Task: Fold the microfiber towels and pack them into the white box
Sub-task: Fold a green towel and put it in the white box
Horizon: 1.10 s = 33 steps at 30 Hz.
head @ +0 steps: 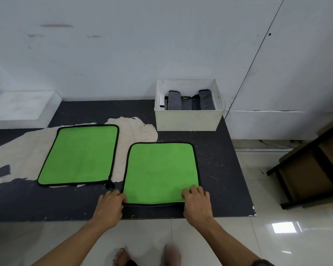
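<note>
The far towel [79, 154] is lying flat left of the desk's [219, 169] middle. The near towel [160, 169] is lying to its right, reaching the front edge. The box [188, 120] is sitting at the back right corner, with folded towels [188, 101] standing inside. The left hand [110, 205] and right hand [197, 201] are holding the near towel's front corners.

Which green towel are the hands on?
The right towel, nearest the white box: left hand and right hand hold its near corners. The left towel lies untouched.
</note>
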Tool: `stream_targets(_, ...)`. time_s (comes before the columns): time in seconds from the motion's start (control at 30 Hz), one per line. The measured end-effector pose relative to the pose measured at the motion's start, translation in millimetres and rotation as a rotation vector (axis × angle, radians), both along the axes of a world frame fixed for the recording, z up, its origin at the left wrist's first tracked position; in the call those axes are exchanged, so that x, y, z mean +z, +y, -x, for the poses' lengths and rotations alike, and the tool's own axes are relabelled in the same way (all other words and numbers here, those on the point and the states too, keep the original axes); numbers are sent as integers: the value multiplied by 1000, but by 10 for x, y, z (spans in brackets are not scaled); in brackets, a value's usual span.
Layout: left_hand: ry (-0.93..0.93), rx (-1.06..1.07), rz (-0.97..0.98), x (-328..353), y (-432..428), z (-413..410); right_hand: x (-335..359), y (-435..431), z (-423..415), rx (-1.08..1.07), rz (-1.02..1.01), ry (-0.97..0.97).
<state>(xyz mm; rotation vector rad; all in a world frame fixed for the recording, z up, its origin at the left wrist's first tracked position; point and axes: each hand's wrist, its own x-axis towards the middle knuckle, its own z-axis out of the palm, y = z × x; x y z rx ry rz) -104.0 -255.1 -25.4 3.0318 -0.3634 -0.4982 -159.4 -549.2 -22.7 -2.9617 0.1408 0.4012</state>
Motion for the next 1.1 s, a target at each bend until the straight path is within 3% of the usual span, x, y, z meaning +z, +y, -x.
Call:
stream_targets(0.3,-118,-24,181,161,51,-168,69,-320,-93,-201,0,-38)
stream_targets(0.57,-76,303,637,368,-52,-602,378,-718,-603,-352,-439,-153)
stream_targets(0.77,-64,477,816,335,-98,-820,287,-656,-861,-476,-528,-109)
stream_targets(0.9,-6,480,857,342,-168,-1029,242,-622,-969,-554,-583,-90)
stream_targets(1.1,179,376,659,142,-163,-1294,176,-575,-1111,-634,-546,-43)
